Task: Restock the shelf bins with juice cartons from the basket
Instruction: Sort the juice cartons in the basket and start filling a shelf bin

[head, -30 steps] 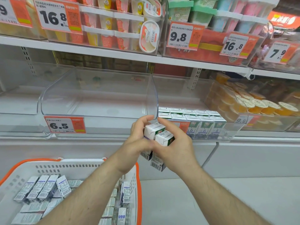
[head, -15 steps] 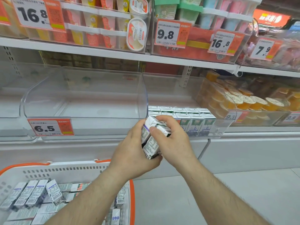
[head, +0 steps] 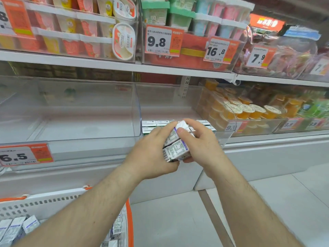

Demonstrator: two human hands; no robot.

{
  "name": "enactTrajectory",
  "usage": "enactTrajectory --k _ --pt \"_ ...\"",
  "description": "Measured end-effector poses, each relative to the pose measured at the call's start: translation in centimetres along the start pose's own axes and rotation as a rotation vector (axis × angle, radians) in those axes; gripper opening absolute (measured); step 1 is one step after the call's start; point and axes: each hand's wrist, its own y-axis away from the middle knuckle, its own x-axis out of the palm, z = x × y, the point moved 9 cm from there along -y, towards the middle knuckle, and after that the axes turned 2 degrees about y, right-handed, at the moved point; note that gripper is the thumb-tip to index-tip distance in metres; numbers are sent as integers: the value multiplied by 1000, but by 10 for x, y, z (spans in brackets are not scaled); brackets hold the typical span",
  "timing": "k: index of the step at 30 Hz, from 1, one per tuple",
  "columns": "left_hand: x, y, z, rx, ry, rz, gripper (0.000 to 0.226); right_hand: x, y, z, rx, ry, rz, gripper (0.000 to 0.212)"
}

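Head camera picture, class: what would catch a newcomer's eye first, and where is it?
At centre, the left hand and right hand grip small juice cartons between them, before a shelf bin already holding rows of cartons. Bright orange price tags line the upper shelf, and the orange-rimmed basket sits at lower left.

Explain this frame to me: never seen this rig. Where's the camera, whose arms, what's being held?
There is no robot. The camera sits on a person's head, looking forward and down at their own arms. The left hand and right hand together grip a couple of small juice cartons in front of a clear shelf bin that already holds a few cartons. The bin to its left, tagged 6.5, has nothing visible in it. The white basket with orange trim at bottom left holds more cartons.
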Motion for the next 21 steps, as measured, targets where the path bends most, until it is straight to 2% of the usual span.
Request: enactTrajectory --k 3,5,7,9,13,17,19,21 --pt "2 -33 -16 41 -10 -46 96 -41 -18 19 -153 89 -182 13" --pt "8 -52 -17 49 -168 -51 88 -74 -31 31 -239 190 -346 17" --pt "23 -66 -2 -4 -388 37 79 -105 -46 40 -286 367 -500 28" --pt "36 -71 18 -79 -483 127 74 -125 -70 38 -267 612 -561 45" --pt "50 -76 37 -179 -494 193 70 -125 -120 4 -168 992 -424 42" --pt "53 -77 38 -170 -578 200 59 -110 -146 -23 -102 1287 -296 40" --pt "53 -77 39 -161 -585 197 58 -103 -152 -34 -36 1379 -219 38" --pt "54 -76 39 -158 -594 191 58 -101 -157 -47 97 1370 -109 38"
